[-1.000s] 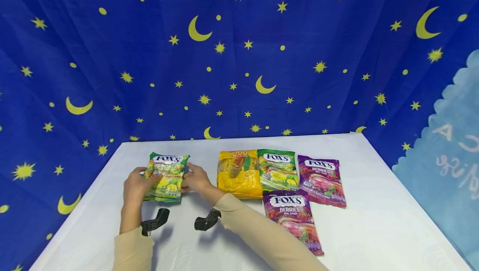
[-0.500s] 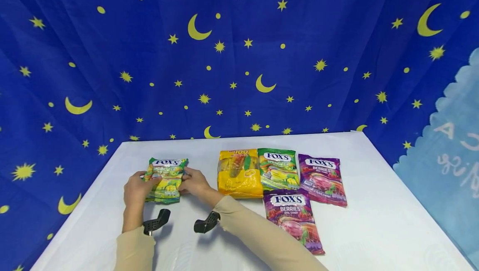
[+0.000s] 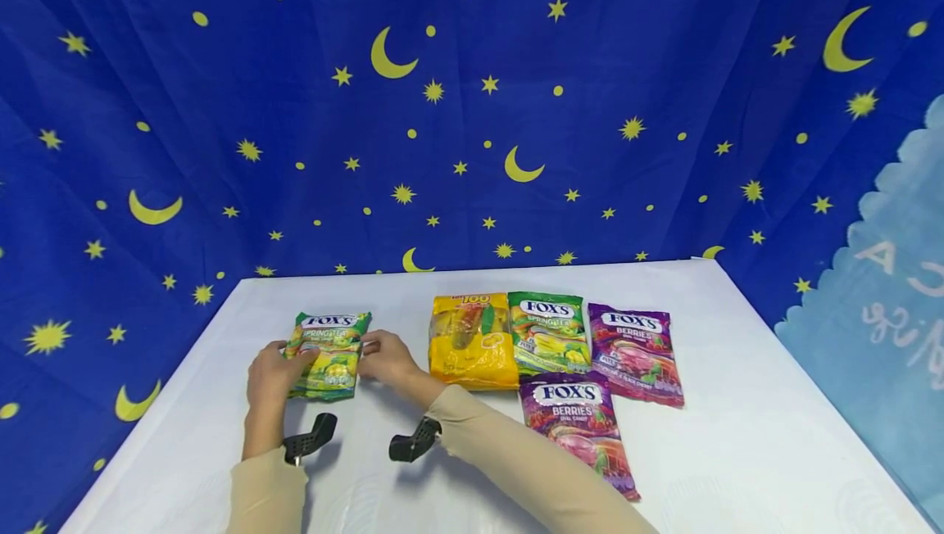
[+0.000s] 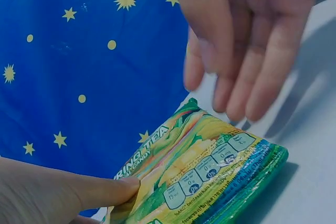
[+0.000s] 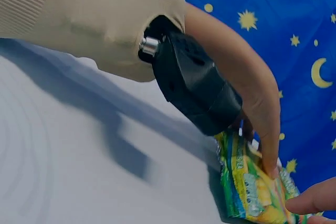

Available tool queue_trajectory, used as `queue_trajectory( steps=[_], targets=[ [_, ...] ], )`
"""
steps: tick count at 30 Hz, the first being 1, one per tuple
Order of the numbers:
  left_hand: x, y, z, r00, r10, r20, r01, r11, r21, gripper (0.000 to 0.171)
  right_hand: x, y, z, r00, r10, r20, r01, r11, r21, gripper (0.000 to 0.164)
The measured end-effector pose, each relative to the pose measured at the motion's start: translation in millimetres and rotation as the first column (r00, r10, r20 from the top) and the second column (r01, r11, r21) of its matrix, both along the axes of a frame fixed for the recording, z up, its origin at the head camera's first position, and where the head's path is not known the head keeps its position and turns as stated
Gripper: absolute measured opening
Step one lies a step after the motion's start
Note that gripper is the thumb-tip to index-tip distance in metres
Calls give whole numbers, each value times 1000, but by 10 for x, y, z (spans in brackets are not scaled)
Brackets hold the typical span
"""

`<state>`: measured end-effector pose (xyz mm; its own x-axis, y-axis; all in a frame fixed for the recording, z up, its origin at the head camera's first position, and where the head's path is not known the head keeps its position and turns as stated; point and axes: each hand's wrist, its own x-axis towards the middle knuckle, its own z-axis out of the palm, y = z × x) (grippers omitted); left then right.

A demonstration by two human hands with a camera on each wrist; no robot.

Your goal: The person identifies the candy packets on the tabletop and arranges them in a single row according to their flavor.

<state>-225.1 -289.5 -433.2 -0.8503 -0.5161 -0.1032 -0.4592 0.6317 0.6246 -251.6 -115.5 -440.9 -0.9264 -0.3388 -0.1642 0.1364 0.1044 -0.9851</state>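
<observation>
A green and yellow bag of Fox's Spring Tea candy (image 3: pixel 335 370) is at the left of the white table in the head view. My left hand (image 3: pixel 276 370) grips its left side, the thumb on the printed front; the fingers behind it are mostly hidden. In the left wrist view, that thumb presses the bag (image 4: pixel 199 166) near its lettering. My right hand (image 4: pixel 252 30) hangs above the bag's far edge there, fingers loose and holding nothing. The right wrist view shows the left hand (image 5: pixel 260 114) on the bag and a right fingertip (image 5: pixel 315 198) close by.
Right of the hands lie a yellow candy bag (image 3: pixel 472 354), another Spring Tea bag (image 3: pixel 547 341) and two purple Fox's Berries bags, one behind (image 3: pixel 637 358) and one nearer (image 3: pixel 578 427), partly behind the right sleeve. A blue star-print curtain (image 3: pixel 472 108) stands behind the table (image 3: pixel 737 436).
The Spring Tea bag in the left hand has come down slightly. My right hand, earlier at the bag's right edge, has let go and moved a little to the right.
</observation>
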Motion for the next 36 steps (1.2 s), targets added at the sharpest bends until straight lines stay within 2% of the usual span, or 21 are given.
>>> queue_trajectory(
  steps=[5, 10, 13, 16, 20, 23, 27, 30, 33, 36],
  targets=[
    [5, 50, 17, 1000, 18, -10, -18, 1000, -23, 75, 1, 87, 92, 994, 54, -100, -52, 998, 26, 45],
    [0, 198, 130, 993, 7, -117, -13, 998, -54, 71, -13, 244, 199, 973, 98, -209, -82, 993, 84, 44],
    [-20, 349, 255, 981, -55, -184, 48, 998, -42, 67, -21, 381, 284, 960, 115, -254, -96, 992, 88, 43],
    [-33, 539, 394, 962, -155, -225, 155, 988, -17, 64, -21, 552, 390, 950, 125, -286, -105, 991, 85, 42],
    [-46, 844, 537, 916, -289, -279, 304, 953, 13, 59, -44, 816, 500, 949, 134, -285, -118, 990, 71, 44],
    [-83, 1070, 581, 885, -347, -310, 375, 927, 31, 55, -81, 1027, 533, 954, 132, -268, -118, 991, 67, 44],
    [-157, 1328, 581, 870, -383, -311, 416, 908, 45, 51, -108, 1321, 546, 958, 110, -264, -99, 994, 52, 44],
    [-177, 1520, 578, 854, -417, -312, 458, 886, 70, 48, -109, 1542, 541, 955, 79, -285, -70, 997, 39, 43],
    [-163, 1712, 567, 823, -462, -330, 522, 844, 123, 46, -110, 1759, 518, 951, 44, -306, -28, 998, 57, 43],
    [-145, 1891, 554, 793, -504, -343, 586, 785, 200, 43, -116, 1961, 490, 954, 31, -298, -7, 997, 81, 45]
  ],
)
